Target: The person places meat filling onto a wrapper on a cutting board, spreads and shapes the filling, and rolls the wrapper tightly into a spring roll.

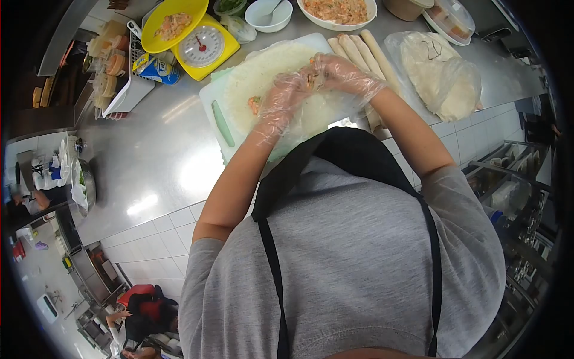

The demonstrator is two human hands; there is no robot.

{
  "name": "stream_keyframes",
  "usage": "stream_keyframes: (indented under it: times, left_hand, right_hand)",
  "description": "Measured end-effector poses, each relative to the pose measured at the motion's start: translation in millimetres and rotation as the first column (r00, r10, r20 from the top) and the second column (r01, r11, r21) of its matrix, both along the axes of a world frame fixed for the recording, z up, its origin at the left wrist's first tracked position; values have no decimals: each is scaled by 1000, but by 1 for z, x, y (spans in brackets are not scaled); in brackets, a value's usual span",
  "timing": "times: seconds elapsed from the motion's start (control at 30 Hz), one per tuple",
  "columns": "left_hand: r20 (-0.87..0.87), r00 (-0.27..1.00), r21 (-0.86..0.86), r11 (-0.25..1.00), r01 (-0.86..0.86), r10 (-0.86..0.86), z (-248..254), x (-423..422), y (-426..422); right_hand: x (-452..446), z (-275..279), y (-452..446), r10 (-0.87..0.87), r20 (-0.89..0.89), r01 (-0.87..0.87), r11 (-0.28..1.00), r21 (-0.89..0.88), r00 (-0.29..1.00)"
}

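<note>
My left hand [283,99] and my right hand [345,76], both in clear plastic gloves, meet above a thin round pale wrapper sheet [244,79]. Their curled fingers are closed around a clump of pinkish-orange chopped filling [311,78], partly hidden by the gloves. Beside my left wrist, a small lump of the same mix [255,106] lies on the sheet. Under the sheet is a white cutting board [210,99] with a green handle slot. Several long pale rolls [365,54] lie just beyond my right hand.
A yellow dial scale [203,46] carries a yellow pan [194,13] with filling. Behind the board stand a white bowl with a spoon [269,23] and a larger bowl of filling [326,24]. Plastic-wrapped wrapper sheets [439,75] lie right. A white basket [134,93] and blue-yellow can [160,70] stand left.
</note>
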State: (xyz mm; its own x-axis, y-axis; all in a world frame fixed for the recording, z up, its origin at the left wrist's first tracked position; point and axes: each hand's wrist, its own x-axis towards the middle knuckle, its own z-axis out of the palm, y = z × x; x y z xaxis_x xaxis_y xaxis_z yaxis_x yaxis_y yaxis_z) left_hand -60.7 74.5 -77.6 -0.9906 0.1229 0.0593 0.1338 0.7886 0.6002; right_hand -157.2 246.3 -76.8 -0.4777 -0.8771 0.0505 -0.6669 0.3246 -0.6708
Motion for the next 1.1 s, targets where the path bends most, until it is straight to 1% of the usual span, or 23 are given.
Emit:
stream_keyframes:
  times: [0.03, 0.1, 0.13, 0.17, 0.2, 0.23, 0.27, 0.3, 0.33, 0.4, 0.43, 0.5, 0.6, 0.63, 0.7, 0.73, 0.8, 0.83, 0.9, 0.93, 1.0, 1.03, 1.1]
  left_hand:
    - [-2, 1000, 0, 1000, 1, -1, -3, 0, -2]
    - [-71, 997, 192, 981, 21, -7, -9, 2, -10]
    - [-71, 997, 193, 981, 24, -11, -7, 2, -12]
    - [-253, 967, 184, 983, 27, 21, -3, 3, -14]
    - [-426, 903, 177, 984, 25, 53, 1, 4, -16]
    - [-425, 904, 179, 984, 26, 53, 8, 5, -19]
    - [-339, 937, 214, 977, -9, 83, 17, 7, -22]
    - [-250, 962, 245, 968, -48, 111, 21, 8, -24]
    - [-251, 961, 245, 968, -49, 112, 18, 6, -24]
    - [-181, 983, 175, 985, 7, 25, 7, -3, -20]
    - [-182, 983, 175, 985, 8, 25, 3, -6, -17]
    - [-51, 996, 111, 991, 72, -67, -5, -9, -13]
    - [-138, 989, 117, 991, 62, -45, -16, -7, -17]
    - [-141, 989, 118, 991, 62, -45, -10, -7, -16]
    - [-53, 999, 144, 990, 1, 7, 1, -1, -17]
    - [-54, 999, 143, 990, 0, 8, 6, 0, -15]
    - [-262, 956, 221, 972, -77, 135, 12, 4, -6]
    - [-259, 957, 221, 972, -75, 133, 5, 4, -3]
    - [-157, 987, 125, 992, -8, 27, -10, -2, 1]
    - [-159, 987, 125, 992, -11, 31, -8, -3, 3]
    - [103, 990, 38, 994, -103, 99, -6, -4, 5]
    - [105, 989, 37, 994, -105, 100, -5, -2, 4]
    - [19, 998, -103, 993, -51, 53, -4, 0, 1]
  right_hand:
    - [0, 8, 1, 15, 46, -15, 1000, 16, 999]
    - [-3, 21, 5, 26, 91, -29, 999, 29, 996]
    - [-6, 24, 12, -51, 72, 57, 995, -78, 996]
    - [-9, 31, 18, -130, 61, 139, 973, -185, 990]
    - [-15, 40, 24, -132, 60, 141, 973, -184, 989]
    - [-20, 54, 28, -181, 238, 227, 957, -183, 954]
    - [-23, 59, 32, -222, 408, 311, 936, -166, 885]
    - [-33, 54, 36, -190, 319, 246, 958, -144, 928]
    - [-29, 53, 33, -190, 318, 245, 959, -145, 929]
    - [-19, 46, 21, -194, 182, 208, 976, -59, 964]
    - [-14, 42, 15, -194, 181, 208, 976, -59, 964]
    - [-6, 30, 4, -51, 14, 51, 999, -2, 999]
    - [-3, 12, 3, -83, 27, 83, 996, 24, 996]
    - [-3, 16, 5, -83, 24, 82, 996, 25, 996]
    - [-1, 26, 12, -74, -10, 71, 983, -170, 997]
    - [-2, 31, 12, -74, -11, 71, 983, -171, 997]
    - [-1, 37, 11, -100, -72, 98, 995, -36, 992]
    - [1, 28, 9, -103, -70, 101, 994, -35, 992]
    - [0, 8, -1, -133, -63, 143, 972, 189, 989]
    - [2, 10, -4, -130, -64, 140, 972, 189, 989]
    - [9, 12, -8, -211, -8, 207, 950, 235, 978]
    - [12, 13, -7, -209, -6, 205, 950, 235, 978]
    - [15, 15, -1, -131, 6, 130, 984, 126, 991]
